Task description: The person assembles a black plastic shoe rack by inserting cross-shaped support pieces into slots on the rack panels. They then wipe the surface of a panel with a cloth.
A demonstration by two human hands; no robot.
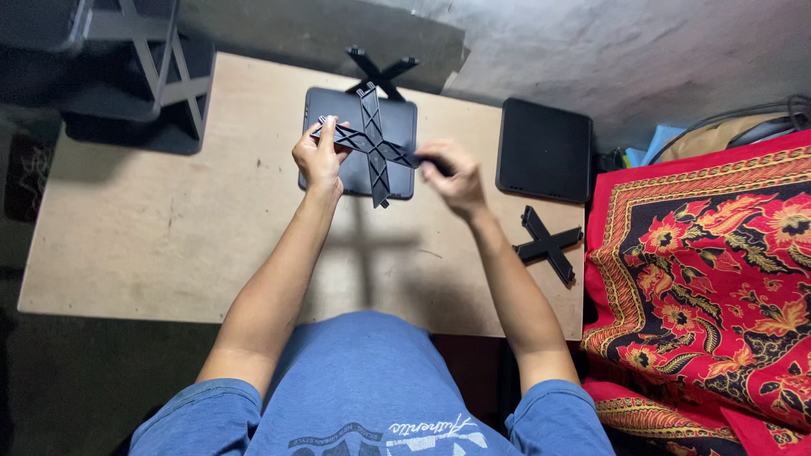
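I hold a black plastic cross-shaped frame above the wooden table. My left hand grips the left arm of the cross. My right hand grips its right arm. Right under the cross a dark square panel lies flat on the table. The cross casts a shadow on the tabletop toward me.
A second dark square panel lies at the table's back right. Another black cross rests near the right edge; a third cross sits at the far edge. A red patterned cloth lies right; a dark rack stands at the back left.
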